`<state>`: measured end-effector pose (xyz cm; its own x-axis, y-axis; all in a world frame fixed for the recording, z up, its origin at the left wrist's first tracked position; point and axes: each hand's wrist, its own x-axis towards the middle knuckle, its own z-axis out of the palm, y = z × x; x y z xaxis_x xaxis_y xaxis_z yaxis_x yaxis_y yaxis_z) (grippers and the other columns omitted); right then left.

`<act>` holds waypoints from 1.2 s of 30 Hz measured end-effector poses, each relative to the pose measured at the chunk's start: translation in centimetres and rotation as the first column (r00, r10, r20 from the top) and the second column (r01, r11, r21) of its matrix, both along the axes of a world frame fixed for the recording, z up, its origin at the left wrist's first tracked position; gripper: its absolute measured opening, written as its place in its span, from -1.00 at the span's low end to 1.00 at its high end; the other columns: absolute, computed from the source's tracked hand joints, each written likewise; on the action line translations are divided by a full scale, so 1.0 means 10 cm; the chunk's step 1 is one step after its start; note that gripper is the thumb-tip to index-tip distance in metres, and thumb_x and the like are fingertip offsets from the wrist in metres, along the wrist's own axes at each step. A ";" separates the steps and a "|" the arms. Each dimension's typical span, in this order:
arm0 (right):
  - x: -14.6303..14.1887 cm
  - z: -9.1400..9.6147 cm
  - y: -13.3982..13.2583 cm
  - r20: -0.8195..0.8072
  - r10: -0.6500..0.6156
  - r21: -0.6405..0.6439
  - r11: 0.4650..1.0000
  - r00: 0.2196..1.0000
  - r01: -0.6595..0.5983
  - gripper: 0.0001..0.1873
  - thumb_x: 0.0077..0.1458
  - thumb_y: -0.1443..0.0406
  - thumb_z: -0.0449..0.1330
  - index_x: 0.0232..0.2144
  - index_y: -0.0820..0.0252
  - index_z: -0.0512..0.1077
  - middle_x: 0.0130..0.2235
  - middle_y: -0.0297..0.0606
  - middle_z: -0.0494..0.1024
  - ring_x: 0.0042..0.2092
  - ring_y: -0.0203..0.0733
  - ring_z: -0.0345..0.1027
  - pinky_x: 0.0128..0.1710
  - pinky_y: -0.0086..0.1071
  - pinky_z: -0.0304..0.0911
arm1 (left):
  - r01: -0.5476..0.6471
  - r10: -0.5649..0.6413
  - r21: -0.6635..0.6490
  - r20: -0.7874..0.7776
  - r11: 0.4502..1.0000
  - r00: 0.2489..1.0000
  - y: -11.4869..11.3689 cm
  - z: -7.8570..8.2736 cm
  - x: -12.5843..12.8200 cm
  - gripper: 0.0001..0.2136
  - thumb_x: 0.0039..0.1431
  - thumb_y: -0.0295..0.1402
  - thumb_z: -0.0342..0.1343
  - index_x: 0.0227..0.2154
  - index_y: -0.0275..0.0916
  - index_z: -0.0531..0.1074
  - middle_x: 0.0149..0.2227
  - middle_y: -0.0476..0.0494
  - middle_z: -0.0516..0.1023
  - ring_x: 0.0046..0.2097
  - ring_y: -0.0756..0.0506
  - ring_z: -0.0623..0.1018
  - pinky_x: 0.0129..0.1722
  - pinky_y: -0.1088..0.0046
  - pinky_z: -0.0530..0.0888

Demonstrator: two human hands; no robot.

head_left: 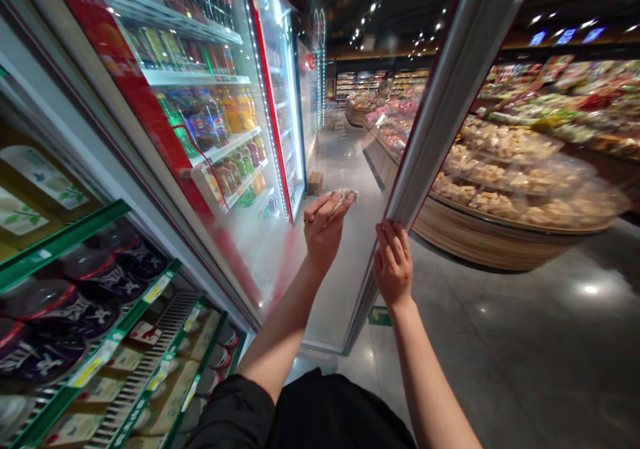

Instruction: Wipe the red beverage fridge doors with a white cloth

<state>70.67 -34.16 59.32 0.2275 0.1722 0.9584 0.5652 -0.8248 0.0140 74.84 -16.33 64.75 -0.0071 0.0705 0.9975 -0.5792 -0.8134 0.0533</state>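
Two bare hands work at a glass door with a thick grey metal frame [445,96], which stands swung out from a drinks cooler. One small crumpled cloth [346,198], pale and greyish with darker flecks, lies before the door's pane, inward from its frame; it is bunched up, and most of it is hidden by fingers. The left hand [324,230] pinches this cloth between bent fingers and thumb, the wrist raised and the forearm slanting up toward the pane. Whether the cloth presses on the glass, I cannot tell. The right hand [395,262] rests on the door's frame, its back facing up, fingers nearly straight, close together and laid over the metal; its thumb is mostly hidden. That forearm rises steeply beside the door. A whitish haze blurs the lower pane. Left of the door, dark-labelled bottles [47,322] line green-edged shelves [113,346]; beyond its frame, a rounded wooden display stand [495,239] bears packaged food [505,169].
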 end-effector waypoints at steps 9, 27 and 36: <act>-0.05 0.02 -0.03 -0.041 0.075 0.024 0.997 0.996 -0.074 -0.21 0.40 0.52 -0.01 0.56 -0.02 0.03 0.43 -0.11 0.41 0.51 -0.01 0.15 0.46 0.05 0.29 | 0.092 -0.055 0.123 -0.276 0.988 0.960 -0.24 0.03 -0.08 -0.66 0.51 -0.30 0.12 0.25 0.16 0.50 0.15 -0.04 0.65 0.24 -0.11 0.60 0.35 0.25 0.58; -0.14 0.08 -0.08 -0.069 0.163 0.076 0.984 0.984 -0.158 -0.15 0.35 0.57 -0.03 0.56 -0.07 0.02 0.46 -0.16 0.37 0.51 0.02 0.13 0.45 0.09 0.31 | 0.102 -0.069 0.190 -0.172 0.977 0.983 -0.21 0.00 -0.12 -0.63 0.49 -0.37 0.15 0.27 0.05 0.49 0.13 -0.08 0.66 0.23 -0.13 0.61 0.28 0.24 0.64; -0.17 0.08 -0.06 -0.063 0.152 0.085 0.986 0.986 -0.147 -0.16 0.36 0.57 -0.07 0.56 -0.07 0.03 0.44 -0.13 0.40 0.51 0.03 0.14 0.43 0.13 0.33 | 0.123 -0.088 0.199 -0.178 0.972 0.980 -0.31 0.03 -0.13 -0.60 0.46 -0.40 0.17 0.28 0.04 0.50 0.11 -0.11 0.68 0.26 -0.14 0.58 0.30 0.27 0.60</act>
